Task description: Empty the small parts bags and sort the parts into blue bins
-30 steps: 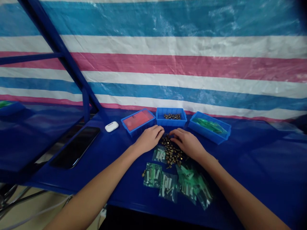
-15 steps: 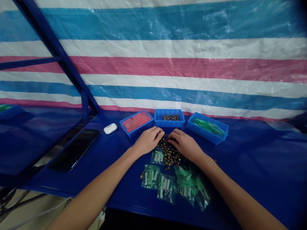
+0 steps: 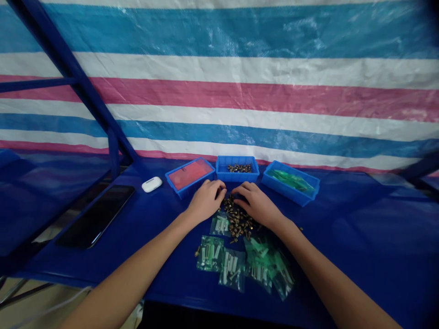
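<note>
A loose pile of brass-coloured screws (image 3: 236, 220) lies on the blue table top. My left hand (image 3: 206, 201) curls at the pile's far left edge, and my right hand (image 3: 255, 205) has its fingertips over the pile's upper right side. Whether either hand holds screws is hidden by the fingers. Several small clear plastic bags (image 3: 210, 253) of white and green parts lie just below the pile. Behind my hands stand a blue bin of screws (image 3: 237, 176), a blue bin with red contents (image 3: 195, 184) and a blue bin of green parts (image 3: 284, 194).
A black smartphone (image 3: 95, 216) and a white earbud case (image 3: 151, 184) lie left of the bins on the blue table (image 3: 343, 237). A striped tarp (image 3: 219, 91) hangs behind it, and a blue metal frame (image 3: 72, 77) crosses the upper left.
The whole scene has shifted left in the view, and the bins sit slightly lower. My hands stay at the pile with their fingers curled.
</note>
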A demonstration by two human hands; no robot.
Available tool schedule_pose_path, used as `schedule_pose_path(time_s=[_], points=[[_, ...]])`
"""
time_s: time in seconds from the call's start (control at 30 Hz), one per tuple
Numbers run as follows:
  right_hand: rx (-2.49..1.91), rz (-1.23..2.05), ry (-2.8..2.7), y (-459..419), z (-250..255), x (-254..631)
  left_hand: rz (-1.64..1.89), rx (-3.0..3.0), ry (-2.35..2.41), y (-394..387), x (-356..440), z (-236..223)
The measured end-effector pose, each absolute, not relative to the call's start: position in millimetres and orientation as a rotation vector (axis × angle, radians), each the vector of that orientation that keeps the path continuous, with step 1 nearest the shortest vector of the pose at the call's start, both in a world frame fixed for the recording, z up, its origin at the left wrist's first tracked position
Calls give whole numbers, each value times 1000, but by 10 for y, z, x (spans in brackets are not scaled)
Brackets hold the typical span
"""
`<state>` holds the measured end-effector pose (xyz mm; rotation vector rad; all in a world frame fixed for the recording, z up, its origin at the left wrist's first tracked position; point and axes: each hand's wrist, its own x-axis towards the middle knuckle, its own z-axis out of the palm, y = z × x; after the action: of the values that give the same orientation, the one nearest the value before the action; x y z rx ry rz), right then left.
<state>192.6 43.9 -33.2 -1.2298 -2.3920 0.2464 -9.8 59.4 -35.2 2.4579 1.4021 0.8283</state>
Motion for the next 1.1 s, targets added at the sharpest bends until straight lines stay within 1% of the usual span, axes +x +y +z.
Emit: schedule_pose_path(time_s=[0.2, 0.3, 0.53, 0.7, 0.9, 1.1], points=[[-1259, 278, -2342, 445, -331, 1903, 839, 2445, 1402, 592, -99, -355], [-1233, 356, -2267, 436, -322, 1921, 840, 2445, 1394, 582, -93, -333], [-1080, 906, -1835, 390, -284, 1937, 991, 2427, 1204, 514, -61, -227], [-1015, 1107, -1695, 376, -243, 1909, 1036, 2287, 1087, 510, -58, -216], [-1035, 1148, -1642, 359, -178, 1896, 1073, 2331, 939, 533, -67, -254], [-1055, 1144, -1686, 343, -228, 1872, 890, 2429, 932, 492, -82, -276]])
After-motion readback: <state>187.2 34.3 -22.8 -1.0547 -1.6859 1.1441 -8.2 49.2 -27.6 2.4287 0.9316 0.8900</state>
